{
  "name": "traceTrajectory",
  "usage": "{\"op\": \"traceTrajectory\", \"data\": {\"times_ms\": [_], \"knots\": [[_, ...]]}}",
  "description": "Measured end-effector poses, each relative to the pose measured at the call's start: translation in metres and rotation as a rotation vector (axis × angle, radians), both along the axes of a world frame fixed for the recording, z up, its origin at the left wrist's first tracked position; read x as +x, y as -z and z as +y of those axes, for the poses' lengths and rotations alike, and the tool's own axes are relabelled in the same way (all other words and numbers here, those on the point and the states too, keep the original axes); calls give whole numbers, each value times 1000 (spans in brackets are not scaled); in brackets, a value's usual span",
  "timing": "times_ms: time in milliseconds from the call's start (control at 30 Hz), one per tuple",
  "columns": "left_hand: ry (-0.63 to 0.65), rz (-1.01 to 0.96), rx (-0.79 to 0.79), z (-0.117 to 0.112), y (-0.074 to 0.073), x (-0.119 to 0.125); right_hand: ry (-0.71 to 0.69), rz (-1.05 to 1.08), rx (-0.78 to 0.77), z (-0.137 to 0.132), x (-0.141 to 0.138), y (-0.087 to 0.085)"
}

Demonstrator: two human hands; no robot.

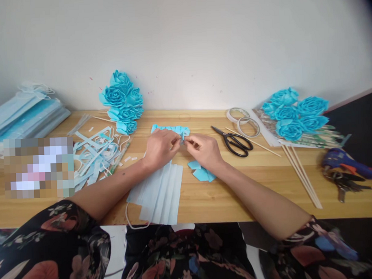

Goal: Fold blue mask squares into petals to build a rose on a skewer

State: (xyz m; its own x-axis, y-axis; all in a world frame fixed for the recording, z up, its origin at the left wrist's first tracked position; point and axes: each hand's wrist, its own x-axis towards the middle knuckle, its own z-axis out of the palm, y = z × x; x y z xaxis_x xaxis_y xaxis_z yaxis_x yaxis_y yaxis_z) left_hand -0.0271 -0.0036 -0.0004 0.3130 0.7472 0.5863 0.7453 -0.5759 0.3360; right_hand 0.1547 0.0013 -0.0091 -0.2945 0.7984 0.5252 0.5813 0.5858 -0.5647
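Both my hands meet over the middle of the wooden table, fingertips close together. My left hand (162, 146) and my right hand (204, 150) pinch a pleated strip of blue mask fabric (170, 128), whose folded edge shows beyond my left knuckles. Under my left wrist lie pale blue face masks (162, 193), with a white ear loop curling at the near table edge. Cut blue fabric pieces (202, 173) rest below my right hand, partly covered by it. Black-handled scissors (233, 142) lie just right of my right hand.
Two tape rolls (248, 127) and a thin stick (265, 148) lie past the scissors. Blue fabric roses (123, 99) stand at back left, more roses (290, 111) at right. Fabric scraps (96, 152), a mask stack (26, 112), wooden sticks (301, 178), keys (342, 187) and a blue tool (348, 162) surround my arms.
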Motion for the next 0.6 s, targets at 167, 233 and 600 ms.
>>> {"op": "traceTrajectory", "data": {"times_ms": [167, 233, 600], "knots": [[10, -180, -163, 2, 0, 0, -17, 132, -133, 2, -1, -2], [25, -307, -259, 3, 0, 1, -28, 187, -196, 2, -1, -4], [166, -776, -435, 1, -6, 2, -43, 271, -319, -1, 0, -16]]}}
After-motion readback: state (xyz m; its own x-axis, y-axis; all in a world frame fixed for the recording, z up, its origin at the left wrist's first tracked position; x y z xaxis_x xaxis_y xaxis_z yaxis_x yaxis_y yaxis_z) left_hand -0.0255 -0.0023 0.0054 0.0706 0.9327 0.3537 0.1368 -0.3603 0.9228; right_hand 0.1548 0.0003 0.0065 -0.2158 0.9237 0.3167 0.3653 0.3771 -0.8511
